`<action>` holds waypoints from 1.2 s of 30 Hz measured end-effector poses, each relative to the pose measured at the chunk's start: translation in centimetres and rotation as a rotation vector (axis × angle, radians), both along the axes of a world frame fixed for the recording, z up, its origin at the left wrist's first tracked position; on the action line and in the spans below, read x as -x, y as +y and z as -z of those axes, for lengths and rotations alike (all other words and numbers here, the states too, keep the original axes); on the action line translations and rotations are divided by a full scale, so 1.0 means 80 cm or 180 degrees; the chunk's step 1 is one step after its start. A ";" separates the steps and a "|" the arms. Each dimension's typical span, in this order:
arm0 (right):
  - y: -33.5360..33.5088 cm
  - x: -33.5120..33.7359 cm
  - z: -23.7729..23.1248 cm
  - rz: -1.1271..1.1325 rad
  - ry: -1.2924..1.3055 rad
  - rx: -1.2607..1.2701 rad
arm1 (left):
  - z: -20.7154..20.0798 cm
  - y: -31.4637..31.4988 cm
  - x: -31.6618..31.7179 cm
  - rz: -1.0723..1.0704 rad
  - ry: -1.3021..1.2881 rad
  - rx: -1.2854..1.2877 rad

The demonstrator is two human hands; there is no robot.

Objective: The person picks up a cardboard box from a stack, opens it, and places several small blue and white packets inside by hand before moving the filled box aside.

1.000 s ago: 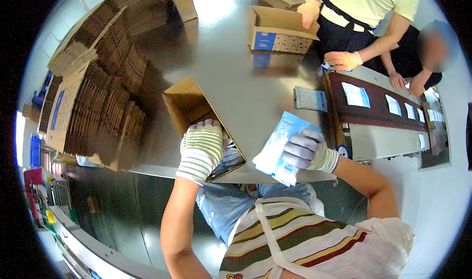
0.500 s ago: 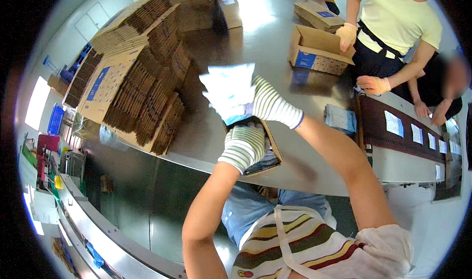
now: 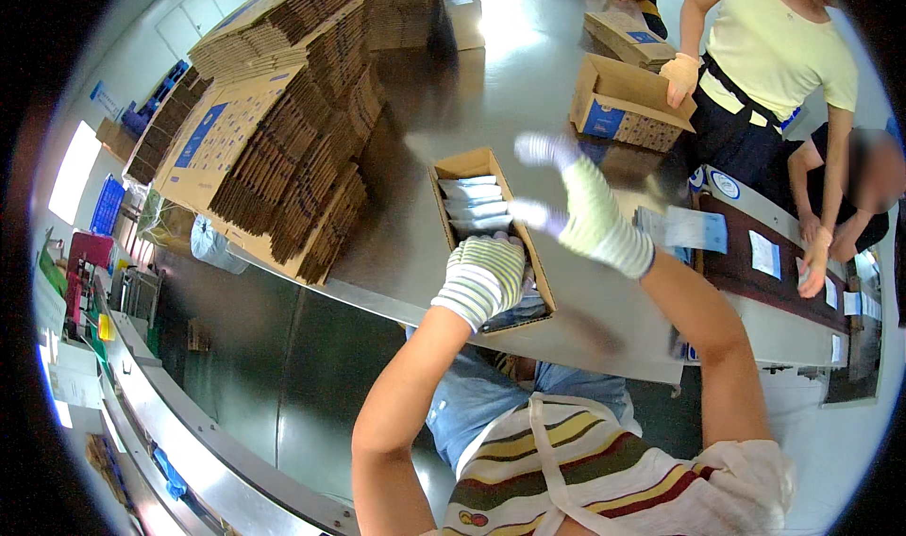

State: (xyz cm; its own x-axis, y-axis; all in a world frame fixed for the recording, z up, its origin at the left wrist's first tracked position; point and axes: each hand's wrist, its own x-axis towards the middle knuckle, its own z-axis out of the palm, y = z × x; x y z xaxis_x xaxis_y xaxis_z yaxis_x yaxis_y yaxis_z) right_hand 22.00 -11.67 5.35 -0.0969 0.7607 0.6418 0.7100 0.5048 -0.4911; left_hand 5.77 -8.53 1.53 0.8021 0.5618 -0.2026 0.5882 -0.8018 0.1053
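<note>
A narrow brown carton (image 3: 455, 170) stands open on the metal table in front of me. White and pale blue flat packets (image 3: 475, 203) stand in a row in its far half, and darker packets (image 3: 528, 302) show in the near end. My left hand (image 3: 483, 274), in a striped knit glove, is down in the carton, its fingers curled and their tips partly hidden among the packets. Over the carton's right edge is my right hand (image 3: 587, 204), in the same kind of glove, thumb and fingers spread and nothing between them; its fingertips are blurred.
Tall stacks of flattened cartons (image 3: 274, 149) fill the table's left side. A larger open carton (image 3: 628, 111) stands beside a co-worker's gloved hand (image 3: 681, 75). At the right, packets (image 3: 698, 229) lie by a dark conveyor belt (image 3: 731, 270) carrying more, with other people nearby.
The fanned packets that my right hand held now stand in the carton's far end. That hand has let go and drawn right; my left hand stays in the carton. A co-worker's hand reached over the belt.
</note>
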 end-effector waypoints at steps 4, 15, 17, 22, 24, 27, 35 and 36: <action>-0.065 0.023 0.019 -0.1283 -0.1364 -0.0479 | 0.003 0.013 0.007 0.0335 -0.0561 0.0070; -0.108 0.084 0.065 -0.0830 -0.2482 -0.0207 | 0.004 0.022 0.097 -0.1410 -0.4567 0.1139; -0.087 0.088 0.070 -0.0716 -0.2436 -0.0187 | 0.018 0.013 0.111 -0.1515 -0.4479 0.1132; 0.163 -0.003 0.060 0.2186 -0.3070 0.0170 | 0.018 0.000 0.112 -0.1781 -0.4277 0.1188; 0.227 -0.044 0.049 0.2594 -0.2577 0.0857 | 0.020 -0.007 0.127 -0.1784 -0.4076 0.0965; 0.207 -0.042 0.052 0.1973 -0.2826 0.1429 | 0.032 -0.006 0.142 -0.1720 -0.3702 0.0693; 0.063 -0.024 0.212 0.1240 -0.1465 0.1516 | 0.016 0.033 0.154 -0.0639 -0.1652 -0.1533; 0.050 -0.030 0.216 0.1190 -0.1516 0.1463 | 0.002 0.051 0.147 -0.0470 -0.1651 -0.1892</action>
State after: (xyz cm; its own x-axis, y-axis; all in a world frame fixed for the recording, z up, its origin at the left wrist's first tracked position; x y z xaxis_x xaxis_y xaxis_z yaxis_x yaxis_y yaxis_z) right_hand 24.40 -7.63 -11.96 0.0326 0.9781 0.2057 0.9815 0.0076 -0.1914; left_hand -6.02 -4.49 1.34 0.6209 0.5663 0.5421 0.6859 -0.7272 -0.0259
